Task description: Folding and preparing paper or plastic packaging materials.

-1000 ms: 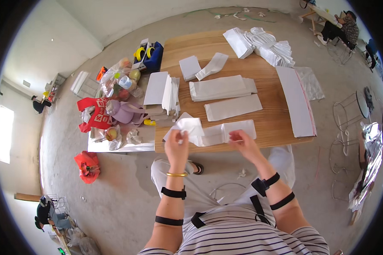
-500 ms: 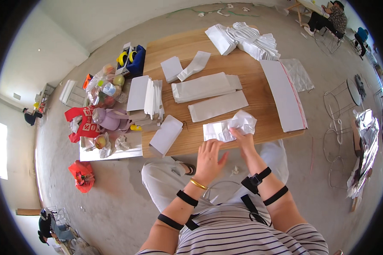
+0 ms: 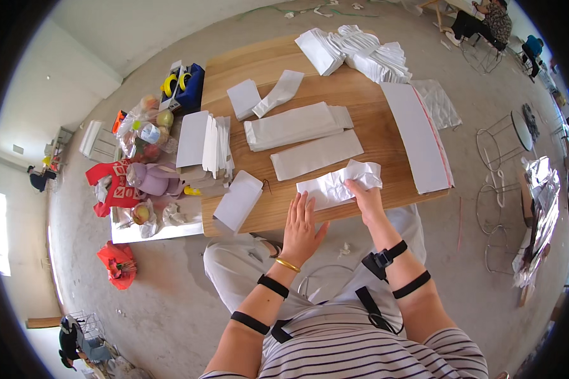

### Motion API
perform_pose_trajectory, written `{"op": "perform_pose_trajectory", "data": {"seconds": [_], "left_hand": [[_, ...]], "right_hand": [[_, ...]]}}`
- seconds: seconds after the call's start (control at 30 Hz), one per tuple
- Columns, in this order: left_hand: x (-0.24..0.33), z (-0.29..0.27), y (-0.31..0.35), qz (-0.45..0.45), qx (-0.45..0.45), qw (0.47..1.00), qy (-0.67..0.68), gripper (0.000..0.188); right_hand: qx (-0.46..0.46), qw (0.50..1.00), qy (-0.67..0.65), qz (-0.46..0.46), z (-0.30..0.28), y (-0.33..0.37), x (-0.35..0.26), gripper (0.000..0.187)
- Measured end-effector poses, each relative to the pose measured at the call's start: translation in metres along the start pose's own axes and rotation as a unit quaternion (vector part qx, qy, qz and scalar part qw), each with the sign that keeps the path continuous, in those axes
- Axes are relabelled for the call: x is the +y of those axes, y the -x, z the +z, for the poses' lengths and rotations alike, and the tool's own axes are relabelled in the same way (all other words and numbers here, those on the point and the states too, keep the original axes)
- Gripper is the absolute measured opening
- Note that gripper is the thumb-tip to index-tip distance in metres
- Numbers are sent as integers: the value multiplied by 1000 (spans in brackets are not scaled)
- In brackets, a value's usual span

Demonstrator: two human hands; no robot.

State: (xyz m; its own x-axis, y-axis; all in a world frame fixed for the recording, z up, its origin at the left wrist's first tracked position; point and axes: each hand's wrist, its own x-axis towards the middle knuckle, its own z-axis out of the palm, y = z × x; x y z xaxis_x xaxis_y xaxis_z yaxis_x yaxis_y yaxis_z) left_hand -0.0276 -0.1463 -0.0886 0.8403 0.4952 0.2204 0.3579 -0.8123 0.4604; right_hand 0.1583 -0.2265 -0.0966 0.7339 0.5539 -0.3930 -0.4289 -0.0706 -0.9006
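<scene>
A clear plastic bag (image 3: 131,144) bulges with fruit (image 3: 164,118); yellow rolls (image 3: 170,84) sit at a blue bin (image 3: 193,95). The left hand (image 3: 302,230) is open and flat, fingertips at the left end of a crinkled white paper sleeve (image 3: 325,189); contact is unclear. The right hand (image 3: 365,199) grasps its right end, thumb on top. The sleeve lies by the surface's (image 3: 398,180) near edge, bare wood on either side.

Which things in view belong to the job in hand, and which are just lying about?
Apparently part of the job:
white paper piece at the right hand, left hand beside it
flat white strips
loose white card
bundled white papers

Apparently just lying about:
bagged fruit
red bag on the floor
silver sheeting
</scene>
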Motion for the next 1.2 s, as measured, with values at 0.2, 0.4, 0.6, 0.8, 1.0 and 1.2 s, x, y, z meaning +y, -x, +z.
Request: {"op": "perform_pose_trajectory", "data": {"seconds": [0.2,0.4,0.6,0.8,1.0,1.2], "left_hand": [[3,0,-3,10,-14,1000,0,71],[2,5,-8,25,-52,998,-26,77],[2,6,-11,29,-61,997,-40,78],[2,8,-12,37,-67,996,-50,78],[-4,13,-11,40,-78,994,-67,78],[-3,15,-9,40,-89,992,-76,77]], "right_hand": [[-1,1000,-4,11,-13,-5,2,35],[33,999,2,41,-20,-9,7,42],[22,999,-19,36,-26,-13,6,42],[10,998,-32,49,-32,-16,2,38],[19,997,-27,64,-34,-18,5,39],[17,998,-35,59,-34,-18,4,42]]}}
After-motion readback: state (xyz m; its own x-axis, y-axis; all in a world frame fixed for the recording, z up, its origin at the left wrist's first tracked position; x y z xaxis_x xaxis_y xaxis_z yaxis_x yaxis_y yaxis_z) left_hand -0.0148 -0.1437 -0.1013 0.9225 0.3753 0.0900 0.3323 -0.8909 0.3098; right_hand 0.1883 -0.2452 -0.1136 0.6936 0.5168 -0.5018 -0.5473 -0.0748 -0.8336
